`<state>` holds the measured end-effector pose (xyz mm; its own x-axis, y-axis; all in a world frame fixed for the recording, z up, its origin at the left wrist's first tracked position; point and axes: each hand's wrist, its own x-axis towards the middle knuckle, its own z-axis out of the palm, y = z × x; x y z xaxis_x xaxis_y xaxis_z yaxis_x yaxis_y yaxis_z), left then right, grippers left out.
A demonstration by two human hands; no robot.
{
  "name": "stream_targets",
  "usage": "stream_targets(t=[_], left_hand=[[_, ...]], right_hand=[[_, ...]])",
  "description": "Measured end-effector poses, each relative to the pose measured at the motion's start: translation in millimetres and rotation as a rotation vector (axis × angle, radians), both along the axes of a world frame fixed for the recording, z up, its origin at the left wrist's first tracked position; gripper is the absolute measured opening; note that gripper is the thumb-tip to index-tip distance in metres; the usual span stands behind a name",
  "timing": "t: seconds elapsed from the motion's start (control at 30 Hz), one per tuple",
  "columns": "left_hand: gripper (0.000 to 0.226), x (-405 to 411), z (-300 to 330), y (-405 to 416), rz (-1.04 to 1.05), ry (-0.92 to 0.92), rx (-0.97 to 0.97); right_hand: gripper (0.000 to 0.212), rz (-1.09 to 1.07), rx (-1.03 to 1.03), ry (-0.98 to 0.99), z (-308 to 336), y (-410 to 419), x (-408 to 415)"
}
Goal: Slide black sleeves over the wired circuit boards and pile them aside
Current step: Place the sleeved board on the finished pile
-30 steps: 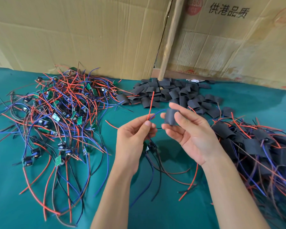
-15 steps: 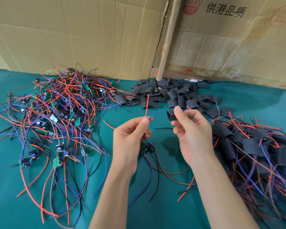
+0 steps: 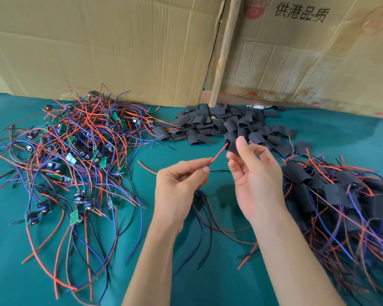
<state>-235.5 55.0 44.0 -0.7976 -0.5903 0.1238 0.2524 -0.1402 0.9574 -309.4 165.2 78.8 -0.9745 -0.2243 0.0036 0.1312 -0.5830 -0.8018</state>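
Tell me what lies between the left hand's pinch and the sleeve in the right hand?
In the head view, only the red wire spans that gap, running from the left hand up to the mouth of the black sleeve held by the right hand.

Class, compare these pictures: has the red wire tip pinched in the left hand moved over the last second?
Yes. The red wire tip has tilted rightward, from upright before the loose sleeve pile to the mouth of the black sleeve in the right hand.

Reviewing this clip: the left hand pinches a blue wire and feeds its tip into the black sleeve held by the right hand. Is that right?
Not quite: the wire pinched by the left hand is red, not blue. The head view shows its tip at the mouth of the black sleeve held by the right hand.
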Motion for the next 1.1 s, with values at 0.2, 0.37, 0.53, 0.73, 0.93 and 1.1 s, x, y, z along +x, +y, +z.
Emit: stream_targets(t=[0.2,0.37,0.53,0.73,0.93,1.1], left_hand=[[0.032,-2,-2,1,0.027,-0.019,-0.047],[0.027,-2,-5,-1,0.053,-0.013,-0.033],[0.022,-2,-6,0,0.062,-0.002,-0.019],[0.019,-1,-7,-1,0.088,-0.025,-0.086],[0.046,0,-3,7,0.006,-0.118,-0.369],[0.053,3,-1,9,-0.044,-0.170,-0.512]], right_hand=[[0.024,0.014,0.226,0.153,-2,12,-9],[0.035,0.002,0.345,0.195,-2,18,-13],[0.030,0.075,0.350,0.153,-5,16,-11],[0.032,0.205,0.300,0.048,-12,0,0],[0.025,0.212,0.435,0.130,-16,-3,2],[0.017,0.323,0.453,0.167,-17,-1,2]])
